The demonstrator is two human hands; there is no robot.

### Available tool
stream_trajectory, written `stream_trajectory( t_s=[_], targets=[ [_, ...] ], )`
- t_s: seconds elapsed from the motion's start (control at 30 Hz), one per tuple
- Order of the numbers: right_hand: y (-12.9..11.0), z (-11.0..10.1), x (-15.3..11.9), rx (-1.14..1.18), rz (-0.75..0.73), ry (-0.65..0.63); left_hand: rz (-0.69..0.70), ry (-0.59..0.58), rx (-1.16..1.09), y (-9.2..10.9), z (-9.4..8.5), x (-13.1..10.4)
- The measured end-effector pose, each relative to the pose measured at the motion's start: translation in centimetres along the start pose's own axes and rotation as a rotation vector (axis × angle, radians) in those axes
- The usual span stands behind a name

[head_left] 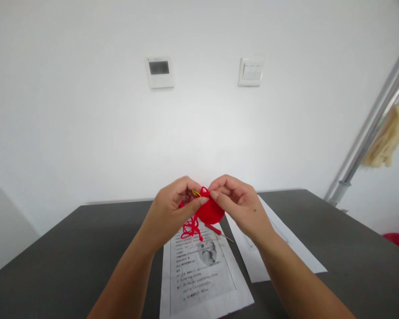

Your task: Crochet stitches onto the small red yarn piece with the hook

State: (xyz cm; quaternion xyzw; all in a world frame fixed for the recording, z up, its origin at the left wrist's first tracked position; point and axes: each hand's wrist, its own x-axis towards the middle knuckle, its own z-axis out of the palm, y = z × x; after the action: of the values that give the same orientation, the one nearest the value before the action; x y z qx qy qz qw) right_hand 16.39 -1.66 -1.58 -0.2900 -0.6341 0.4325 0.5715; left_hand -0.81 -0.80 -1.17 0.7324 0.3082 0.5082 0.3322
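Note:
A round red piece (211,212), which looks like knitted or crocheted yarn, is held up above the table between both hands. My left hand (173,208) pinches its upper left edge between thumb and fingers. On the other side, my right hand (237,201) grips the upper right edge the same way. A small red loop sticks up between the fingertips, and a yellow loop (196,193) shows beside the left fingers. Red yarn (191,228) hangs in tangled loops under my left hand. Below the piece lies a thin metal tool with a red handle (213,229).
A printed sheet (193,288) with text and a picture lies on the dark table (69,266). Another white sheet (306,257) is partly under my right arm. The white wall behind carries a thermostat (160,73) and a switch (251,71). A metal pole (369,133) slants at right.

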Motion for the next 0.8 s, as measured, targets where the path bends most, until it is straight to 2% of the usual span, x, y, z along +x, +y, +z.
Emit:
stream_trajectory(
  t_s=[0.47, 0.67, 0.8],
  targets=[
    [0.29, -0.15, -0.03, -0.019, 0.01, -0.005, -0.007, 0.001, -0.067, 0.0, 0.26, 0.08],
    [0.57, 0.0, -0.09, -0.073, -0.015, -0.01, 0.094, -0.001, -0.033, -0.25, 0.27, 0.07],
    [0.76, 0.05, -0.07, -0.104, -0.033, -0.01, 0.147, 0.037, -0.009, -0.29, 0.18, 0.09]
  ],
)
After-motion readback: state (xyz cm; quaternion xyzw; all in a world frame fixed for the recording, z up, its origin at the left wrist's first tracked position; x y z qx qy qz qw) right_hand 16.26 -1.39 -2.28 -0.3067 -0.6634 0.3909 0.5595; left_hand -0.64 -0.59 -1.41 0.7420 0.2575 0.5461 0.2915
